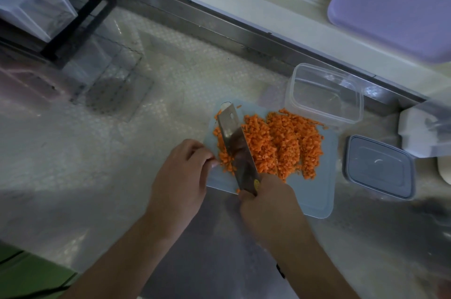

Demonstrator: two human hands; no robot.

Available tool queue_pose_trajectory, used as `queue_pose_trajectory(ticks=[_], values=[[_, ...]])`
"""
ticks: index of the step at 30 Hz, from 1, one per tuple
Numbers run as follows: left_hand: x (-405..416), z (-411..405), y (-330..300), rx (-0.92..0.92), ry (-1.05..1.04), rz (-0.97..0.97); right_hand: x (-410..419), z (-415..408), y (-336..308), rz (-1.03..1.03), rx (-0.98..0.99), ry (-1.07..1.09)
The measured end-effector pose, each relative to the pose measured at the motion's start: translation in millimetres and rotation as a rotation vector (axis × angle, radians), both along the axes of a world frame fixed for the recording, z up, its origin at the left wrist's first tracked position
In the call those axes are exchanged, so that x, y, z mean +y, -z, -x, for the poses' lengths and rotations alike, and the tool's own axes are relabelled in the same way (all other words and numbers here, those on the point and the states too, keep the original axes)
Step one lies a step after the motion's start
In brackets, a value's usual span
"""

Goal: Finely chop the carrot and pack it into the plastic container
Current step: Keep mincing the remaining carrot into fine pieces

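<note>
The right hand (266, 203) grips a knife (238, 149) on the cutting board (317, 191). The left hand (185, 167), fingers curled and holding nothing, touches the chopped carrot (280, 142). An empty plastic container (324, 93) sits behind the board.

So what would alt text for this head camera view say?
A right hand holds a knife over diced carrot on a pale board; the left hand steadies the pile's edge. An empty clear container and its lid sit nearby.
</note>
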State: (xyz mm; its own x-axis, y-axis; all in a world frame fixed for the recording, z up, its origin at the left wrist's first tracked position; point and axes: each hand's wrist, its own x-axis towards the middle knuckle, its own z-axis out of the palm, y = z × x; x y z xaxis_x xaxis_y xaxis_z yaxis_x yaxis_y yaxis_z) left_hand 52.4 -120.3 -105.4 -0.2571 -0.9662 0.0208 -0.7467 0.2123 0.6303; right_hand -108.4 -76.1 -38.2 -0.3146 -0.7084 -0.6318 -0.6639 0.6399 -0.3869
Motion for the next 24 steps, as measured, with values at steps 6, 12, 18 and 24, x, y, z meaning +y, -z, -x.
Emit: queue_pose_trajectory(ticks=[6, 12, 18, 24], values=[[7.0, -22.2, -1.2, 0.023, -0.024, -0.007, 4.5, -2.7, -0.2, 0.016, 0.006, -0.028], [9.6, -16.2, 3.9, -0.016, -0.042, 0.048, 3.9, -13.1, 0.2, -0.009, -0.006, -0.064], [7.8, -13.3, 5.1, -0.017, -0.038, 0.048, -3.1, -16.1, -4.2, -0.07, 0.022, -0.089], [5.8, -10.9, 7.3, -0.023, -0.026, 0.057, -8.2, -21.4, -7.1, -0.023, 0.019, -0.085]])
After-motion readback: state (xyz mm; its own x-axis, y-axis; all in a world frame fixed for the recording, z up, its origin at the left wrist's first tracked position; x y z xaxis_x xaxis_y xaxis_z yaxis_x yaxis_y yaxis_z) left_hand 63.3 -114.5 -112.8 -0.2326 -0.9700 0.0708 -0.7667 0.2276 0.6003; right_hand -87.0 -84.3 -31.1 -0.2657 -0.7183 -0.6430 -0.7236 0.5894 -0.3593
